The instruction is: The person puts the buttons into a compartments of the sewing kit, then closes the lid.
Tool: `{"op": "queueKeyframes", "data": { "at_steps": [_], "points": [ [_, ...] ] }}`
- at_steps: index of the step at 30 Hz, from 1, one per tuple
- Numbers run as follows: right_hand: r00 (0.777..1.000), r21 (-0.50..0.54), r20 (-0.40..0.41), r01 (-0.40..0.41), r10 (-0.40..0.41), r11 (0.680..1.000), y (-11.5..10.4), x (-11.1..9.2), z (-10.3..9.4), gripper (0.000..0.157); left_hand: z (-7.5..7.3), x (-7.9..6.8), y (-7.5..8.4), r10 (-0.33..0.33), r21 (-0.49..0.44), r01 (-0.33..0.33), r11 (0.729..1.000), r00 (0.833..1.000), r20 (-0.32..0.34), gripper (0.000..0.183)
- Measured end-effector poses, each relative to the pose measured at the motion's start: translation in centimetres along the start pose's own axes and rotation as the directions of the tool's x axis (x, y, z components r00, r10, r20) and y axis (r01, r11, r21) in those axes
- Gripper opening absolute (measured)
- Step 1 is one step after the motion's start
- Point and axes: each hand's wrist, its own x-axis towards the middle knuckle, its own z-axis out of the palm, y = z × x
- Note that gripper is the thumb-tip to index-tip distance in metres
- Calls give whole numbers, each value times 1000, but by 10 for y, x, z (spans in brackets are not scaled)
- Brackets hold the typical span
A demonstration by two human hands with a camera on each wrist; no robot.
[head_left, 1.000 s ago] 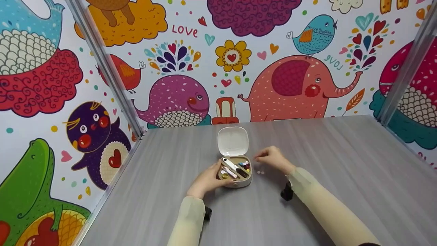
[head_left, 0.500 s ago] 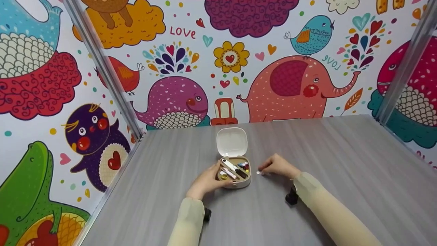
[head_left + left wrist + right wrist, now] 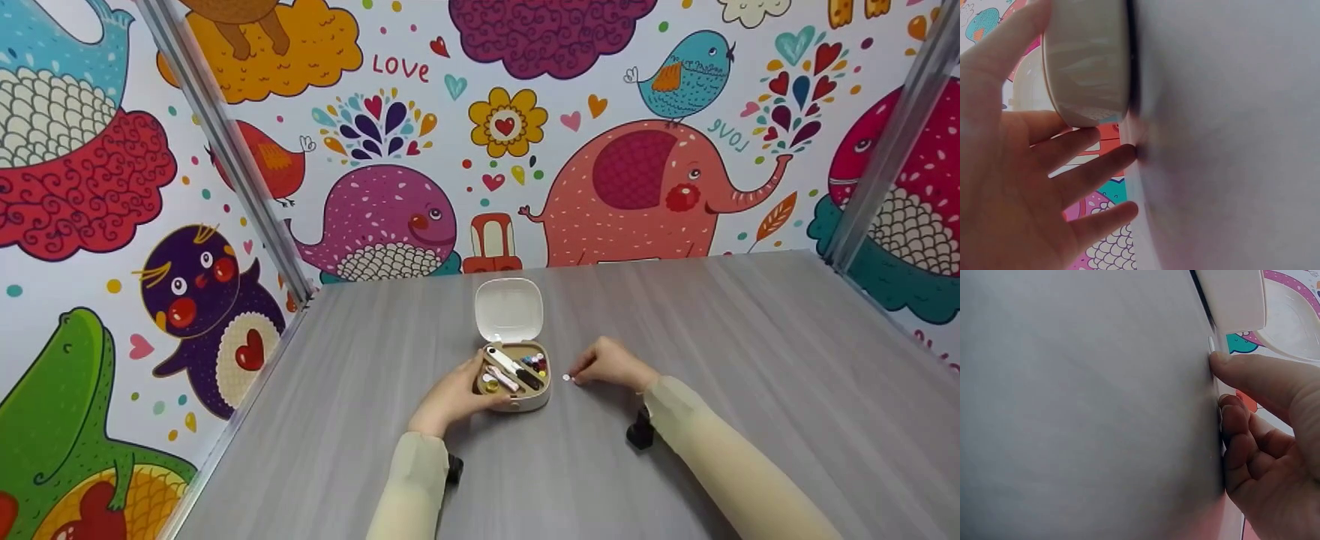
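Observation:
A small sewing-kit box (image 3: 529, 405) stands on the table with its white lid (image 3: 509, 310) up. My left hand (image 3: 450, 397) grips its left side, thumb at the front, also seen in the left wrist view. Inside lie a white-and-black tool (image 3: 514, 366), a pink-and-white item (image 3: 503, 379), a yellow round piece (image 3: 491, 387) and several colored buttons or beads (image 3: 535, 362). Right of the box, a small white disc (image 3: 566, 377), like a button, lies flat. My right hand (image 3: 611, 364) touches the table beside it, thumb and forefinger apart; a second disc is partly hidden at the fingertips.
The grey table (image 3: 360, 360) runs back to a wall (image 3: 577, 97) printed with cartoon animals. Metal posts (image 3: 225, 142) stand at the corners. A black wrist camera (image 3: 640, 431) sits under the right forearm, another (image 3: 454, 470) by the left.
My right hand has come down and slightly right from beside the box, its fingertips now at the white discs. It has barely moved in the last half second. The left hand stays on the box.

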Motion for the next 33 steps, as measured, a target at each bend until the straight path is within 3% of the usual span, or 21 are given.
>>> {"op": "queueKeyframes", "data": {
  "at_steps": [15, 24, 30, 33],
  "points": [
    [997, 22, -67, -44, 45, 999, 7, -6, -6, 9, -1, -1, 0, 19, -1, -19, 1000, 1000, -5, 101],
    [998, 97, -54, -29, 35, 995, 9, -8, -18, 9, 0, -1, -2, 4, -10, -4, 1000, 1000, 8, 101],
    [993, 148, -55, -96, 106, 984, 3, -5, -26, 11, 0, 0, -2, 19, -12, -18, 1000, 1000, 16, 101],
    [994, 164, -58, -86, 97, 983, 0, -3, -30, 12, 0, 0, -2, 22, -20, -22, 1000, 1000, 14, 102]
  ]
}}
